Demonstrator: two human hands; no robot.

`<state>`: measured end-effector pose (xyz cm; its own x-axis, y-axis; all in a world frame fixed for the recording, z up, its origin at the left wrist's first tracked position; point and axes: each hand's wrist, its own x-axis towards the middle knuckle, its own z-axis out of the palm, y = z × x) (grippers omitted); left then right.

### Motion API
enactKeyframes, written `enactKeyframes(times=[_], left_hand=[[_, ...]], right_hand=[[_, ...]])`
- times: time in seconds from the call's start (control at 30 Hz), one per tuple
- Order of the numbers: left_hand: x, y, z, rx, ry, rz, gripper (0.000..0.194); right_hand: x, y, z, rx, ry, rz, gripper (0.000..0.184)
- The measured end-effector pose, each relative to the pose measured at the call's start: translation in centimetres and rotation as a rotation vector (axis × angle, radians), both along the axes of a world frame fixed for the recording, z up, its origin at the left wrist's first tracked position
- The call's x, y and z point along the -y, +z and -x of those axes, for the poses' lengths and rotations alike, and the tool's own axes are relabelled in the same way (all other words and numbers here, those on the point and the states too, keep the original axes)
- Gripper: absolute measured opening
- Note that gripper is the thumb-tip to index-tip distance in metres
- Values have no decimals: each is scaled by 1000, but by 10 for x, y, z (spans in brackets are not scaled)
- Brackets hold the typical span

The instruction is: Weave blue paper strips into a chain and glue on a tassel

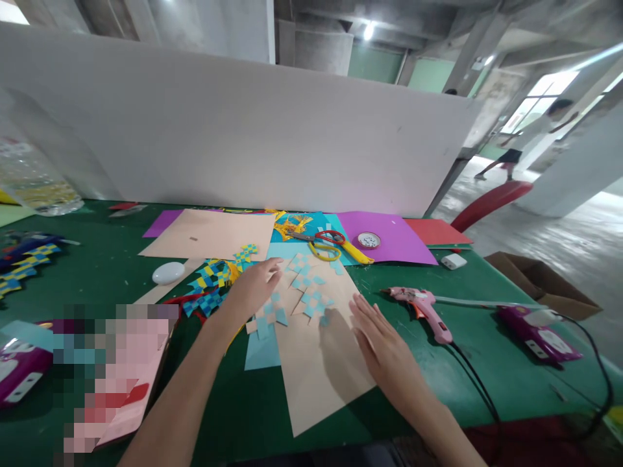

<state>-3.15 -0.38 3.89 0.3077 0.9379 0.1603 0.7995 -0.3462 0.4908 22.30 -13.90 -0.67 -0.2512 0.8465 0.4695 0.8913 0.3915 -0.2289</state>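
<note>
My left hand [254, 285] is at the left of a peach paper sheet [324, 383], its fingers slightly bent and apart, with nothing visible in them. Blue-and-peach woven paper pieces [311, 301] lie on the sheet, beside those fingers. A light blue paper [263, 353] shows below my left wrist. My right hand [384, 340] is over the sheet's right edge with fingers stretched out, holding nothing. Blue-and-yellow woven pieces [207, 277] lie left of my left hand. Farther back rest red-and-yellow-handled scissors [321, 241].
At right are a pink glue gun [423, 308] with a cord and a purple box [538, 334]. Purple paper [389, 237] bears a round tin [368, 240]. A phone-like pink object [146, 363], partly blurred, lies at left. A white board [243, 130] stands behind; a person [530, 139] is far right.
</note>
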Motion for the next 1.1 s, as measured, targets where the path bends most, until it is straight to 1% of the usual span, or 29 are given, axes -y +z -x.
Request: enactKeyframes(times=[0.03, 0.1, 0.17, 0.27, 0.4, 0.47, 0.57, 0.6, 0.67, 0.77, 0.83, 0.93, 1.0, 1.03, 1.1], left_hand=[[2, 6, 5, -1, -22, 63, 40], [7, 15, 13, -37, -74, 131, 42], [15, 17, 19, -132, -99, 190, 47], [24, 7, 22, -272, -133, 238, 57], [26, -9, 22, -324, -169, 112, 56], [24, -11, 21, -319, -197, 83, 56], [21, -10, 22, -298, -249, 103, 56], [20, -9, 22, -289, -260, 119, 54], [20, -7, 22, -267, -258, 163, 45], [21, 3, 20, -231, -219, 252, 26], [23, 17, 19, -187, -213, 309, 20], [25, 42, 20, -25, -207, 371, 24], [26, 55, 19, 131, -145, 332, 27], [27, 59, 17, 217, -101, 309, 27], [29, 59, 11, 383, -22, 303, 30]], right_hand=[[4, -1, -9, -31, -30, -9, 46], [13, -5, -26, -61, -96, -10, 43], [22, -11, -39, -46, -142, -13, 42], [34, -18, -51, -24, -172, -28, 40], [44, -21, -56, -18, -192, -40, 40], [46, -20, -56, -2, -193, -41, 40], [47, -18, -57, 26, -184, -61, 40], [47, -18, -57, 33, -184, -69, 40], [47, -17, -58, 41, -194, -77, 40], [47, -17, -60, 40, -207, -66, 39], [47, -18, -60, 30, -205, -63, 38], [47, -17, -60, 14, -197, -69, 36], [46, -15, -60, -1, -197, -89, 35], [46, -14, -60, -14, -200, -102, 34], [46, -10, -60, -51, -214, -135, 32]])
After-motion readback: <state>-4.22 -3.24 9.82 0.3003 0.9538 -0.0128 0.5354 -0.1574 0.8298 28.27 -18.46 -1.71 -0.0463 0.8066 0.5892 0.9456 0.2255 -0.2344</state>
